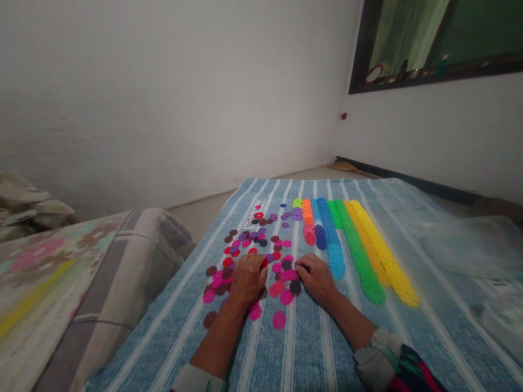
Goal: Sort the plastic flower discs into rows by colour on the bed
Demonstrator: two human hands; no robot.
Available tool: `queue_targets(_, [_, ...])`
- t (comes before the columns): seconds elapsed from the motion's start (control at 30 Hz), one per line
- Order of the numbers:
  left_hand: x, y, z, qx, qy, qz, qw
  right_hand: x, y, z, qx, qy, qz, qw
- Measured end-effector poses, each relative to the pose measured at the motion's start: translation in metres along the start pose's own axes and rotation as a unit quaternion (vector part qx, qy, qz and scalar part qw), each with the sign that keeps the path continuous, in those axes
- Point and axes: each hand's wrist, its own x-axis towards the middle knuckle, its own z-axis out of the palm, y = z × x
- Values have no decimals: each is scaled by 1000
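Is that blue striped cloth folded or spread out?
Spread out: the striped cloth lies flat beneath the yellow row and pink pieces.

Pale wall [183,92], dark-framed window [437,38], red-rimmed round object [375,73], floral cloth [36,267] at left

"How bright is our view?"
"Dim and even; we see the wall [183,98] greyed and soft shadows beside the forearms [217,340]."
"Sharp?"
"We find the flower-shaped discs [279,320] slightly blurred, the clear plastic [461,242] at right hazy, and wide-angle stretching toward the lower corners."
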Motion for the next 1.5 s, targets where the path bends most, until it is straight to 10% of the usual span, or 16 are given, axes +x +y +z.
queue_targets(0.53, [4,-15,6,-68,129,-27,989,3,-4,4,-24,35,-9,999])
queue_targets(0.8, [0,32,-7,-403,-14,-133,905,-1,-20,4,12,21,-72,997])
queue_targets(1.13, [0,45,-7,-516,-61,-197,831,-2,-20,5,86,17,-41,995])
queue_targets(1.5, [23,34,-7,-398,-78,-141,903,0,-13,4,42,83,27,995])
